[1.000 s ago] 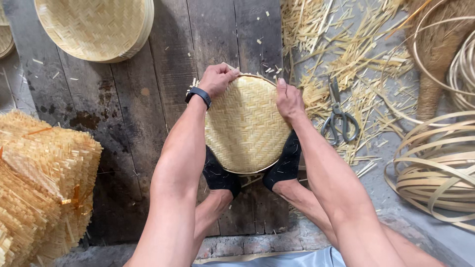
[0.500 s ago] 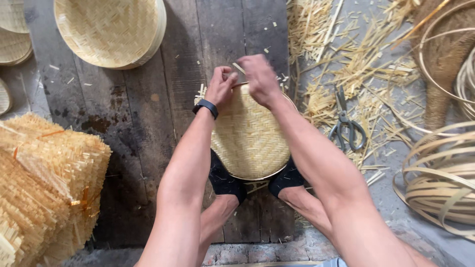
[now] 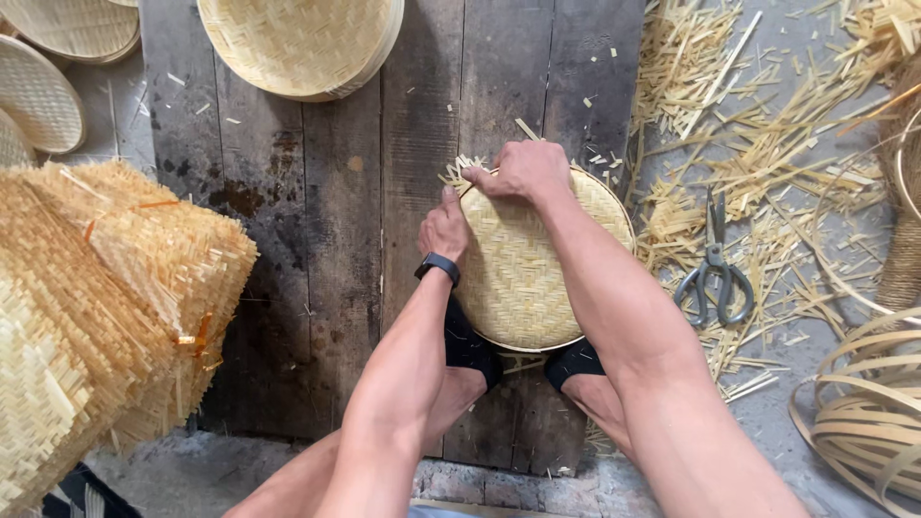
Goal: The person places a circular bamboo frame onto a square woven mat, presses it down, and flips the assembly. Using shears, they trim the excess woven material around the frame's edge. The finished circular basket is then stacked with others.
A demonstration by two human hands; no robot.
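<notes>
Right hand [image 3: 523, 171] clenches the tray's [image 3: 537, 278] far rim; left hand [image 3: 444, 228] presses its edge beside — probably pinching loose strips. Keep both grips firm.

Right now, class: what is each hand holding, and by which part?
Both hands grip the round woven bamboo tray at its far rim: left hand on the left edge, right hand over the top edge.

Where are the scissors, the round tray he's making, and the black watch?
scissors [image 3: 715, 264], head view, on the pivot above the handles.
round woven bamboo tray [image 3: 528, 283], head view, on its woven middle.
black wristband [image 3: 437, 268], head view, on the band around the left wrist.
</notes>
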